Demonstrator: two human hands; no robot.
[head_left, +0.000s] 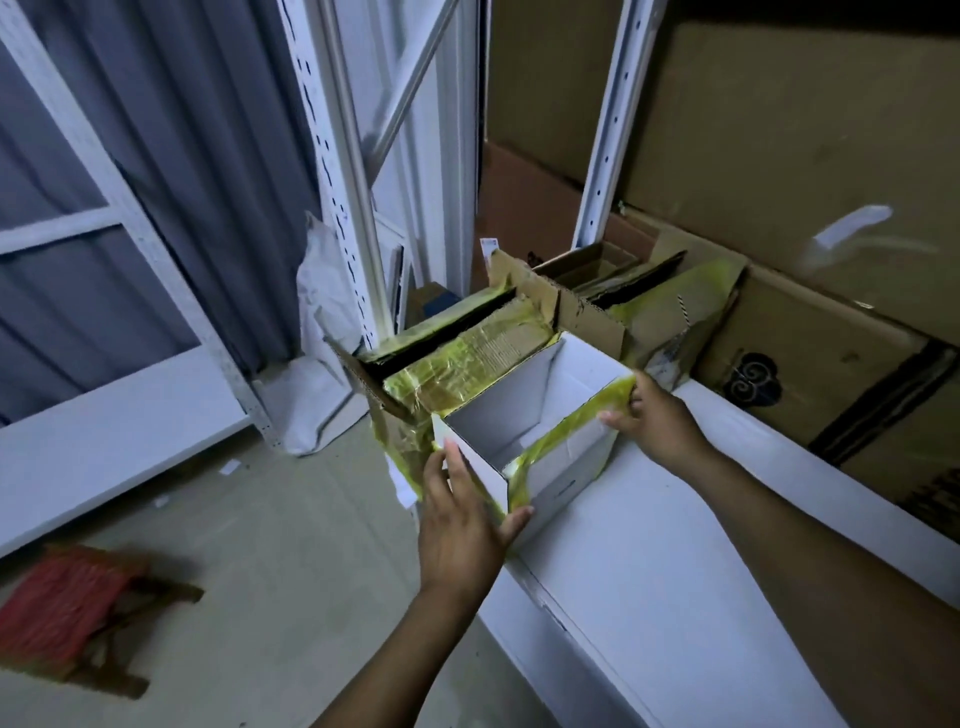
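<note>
Head view: white box (540, 410) standing open-topped on the shelf (649, 597), at its left edge, tight against a brown carton (467, 364) on the far side. Braced from two sides, presumably to steady thin walls for a slide or a lift. Left hand (457, 525) laid flat on the near-left wall, fingers straight and pointing up, thumb spread round the near corner: pressing, not clasping. Right hand (654, 421) clamped on the right rim corner, fingers hooked over the edge into the box, thumb on the outer face. Opposed like this probably to keep the box square and away from tipping off the shelf edge toward the floor (291, 545).

Corrugated card, white inside and out, sharp-cornered, empty as far as visible. Glossy yellow tape (558, 439) along the near rim and down the near corner, wrinkled and half see-through. Same tape on the carton, crinkled over raw brown card, flaps ragged and standing up. Shelf smooth, flat, painted white. Perforated white upright (337, 218) at far left, matt metal. Large plain cartons (805, 130) stacked at far right, dull brown. On the floor at near left, a red stool (62, 608), blurred, with what look like wooden legs.
</note>
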